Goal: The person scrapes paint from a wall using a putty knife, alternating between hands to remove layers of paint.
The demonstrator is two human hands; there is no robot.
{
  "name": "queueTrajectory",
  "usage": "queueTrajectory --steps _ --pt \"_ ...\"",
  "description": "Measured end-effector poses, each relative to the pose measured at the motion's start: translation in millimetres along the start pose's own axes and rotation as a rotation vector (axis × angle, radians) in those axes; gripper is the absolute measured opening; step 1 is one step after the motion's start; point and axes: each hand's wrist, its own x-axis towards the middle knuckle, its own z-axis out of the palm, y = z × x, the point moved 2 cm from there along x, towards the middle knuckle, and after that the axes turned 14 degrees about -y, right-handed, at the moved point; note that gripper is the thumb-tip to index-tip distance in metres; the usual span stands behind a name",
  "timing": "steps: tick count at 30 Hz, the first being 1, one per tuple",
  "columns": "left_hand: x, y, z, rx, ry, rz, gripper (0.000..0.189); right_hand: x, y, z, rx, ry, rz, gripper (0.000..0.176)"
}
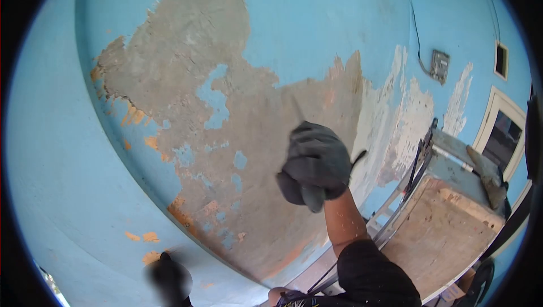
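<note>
My right hand (315,165), in a grey glove, is raised against a blue wall (317,18) and closed around a scraper (298,112). The thin blade points up onto a large bare patch of grey-brown plaster (226,137) where the paint is gone. Small islands of blue paint (215,98) remain inside the patch. A dark blurred shape (168,277) at the bottom left may be my left hand in a glove; its fingers do not show.
A worn wooden platform (447,228) on a metal frame (410,182) stands to the right, close to the wall. An electrical box (439,66) with a cable (414,24) hangs on the wall. A white-framed opening (500,137) is at the far right.
</note>
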Motion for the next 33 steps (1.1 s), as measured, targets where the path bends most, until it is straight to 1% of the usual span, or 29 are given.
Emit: queueTrajectory --steps 1,3,6,8,9,10,12,13,14,16,17,18,19,21,22,24,28,29,30,31,33 --pt "-0.4 -1.5 -0.4 0.024 -0.015 -0.008 0.059 -5.7 -2.4 9.4 0.008 0.012 0.026 0.029" --pt "0.1 -4.7 2.0 0.059 0.067 0.107 0.062 -18.2 8.5 24.5 -0.053 0.052 0.122 0.038" --pt "-0.4 -1.5 0.3 0.047 0.015 0.075 0.063 -30.0 46.6 34.5 -0.167 0.096 0.213 0.051" --pt "2.0 -4.5 1.7 0.055 0.039 0.082 0.063 -31.9 54.5 34.9 -0.245 0.126 0.295 0.061" --pt "1.5 -5.3 1.9 0.069 0.063 0.083 0.062 -36.6 50.0 39.9 -0.226 0.092 0.417 0.061" --pt "0.5 -3.6 3.5 0.074 0.051 0.086 0.062 -37.7 48.8 40.4 -0.232 0.094 0.430 0.061" --pt "0.6 3.7 4.0 0.152 0.065 0.115 0.063 -34.7 47.1 38.3 -0.369 0.157 0.238 0.047" --pt "2.1 3.3 3.4 0.155 0.071 0.122 0.063 -28.1 35.5 22.2 -0.104 -0.031 0.138 0.051" --pt "2.5 -2.3 3.2 0.138 0.068 0.086 0.064 -22.3 36.7 23.1 -0.102 -0.027 0.134 0.051" --pt "2.7 -7.1 2.8 0.139 0.055 0.045 0.065 -10.0 40.0 31.1 -0.294 0.107 0.224 0.030" --pt "2.2 -8.1 3.3 0.132 0.094 0.052 0.066 -9.4 38.4 33.8 -0.392 0.171 0.276 0.026" --pt "2.8 -7.7 3.7 0.118 0.136 0.064 0.066 -9.6 37.3 34.2 -0.393 0.174 0.282 0.026" --pt "3.4 -7.2 0.8 0.117 0.136 0.070 0.066 -7.7 37.7 33.8 -0.390 0.160 0.257 0.029" --pt "4.6 -10.4 -2.2 0.134 0.018 -0.016 0.066 -2.8 41.0 33.0 -0.381 0.128 0.196 0.040" --pt "5.7 -8.8 0.8 0.134 0.018 -0.015 0.066 -3.2 40.2 34.5 -0.374 0.112 0.173 0.047" --pt "2.1 -3.1 2.6 0.184 0.074 0.073 0.066 -9.2 31.2 41.4 -0.345 0.076 0.148 0.061" --pt "1.5 -8.6 -0.7 0.132 0.086 0.033 0.067 -10.4 20.9 41.5 -0.302 0.001 0.058 0.093" --pt "2.3 -6.5 -1.6 0.186 0.059 0.099 0.067 -8.9 24.6 40.3 -0.312 0.013 0.051 0.093" --pt "3.9 -4.4 -0.6 0.238 0.035 0.163 0.067 -10.6 34.6 40.2 -0.228 -0.028 0.179 0.094" --pt "4.9 -4.6 0.2 0.241 0.040 0.168 0.067 -16.1 43.5 42.7 -0.134 -0.071 0.311 0.095" --pt "2.9 -10.9 0.0 0.107 0.080 0.067 0.067 -30.8 55.7 50.5 0.071 -0.168 0.582 0.096"
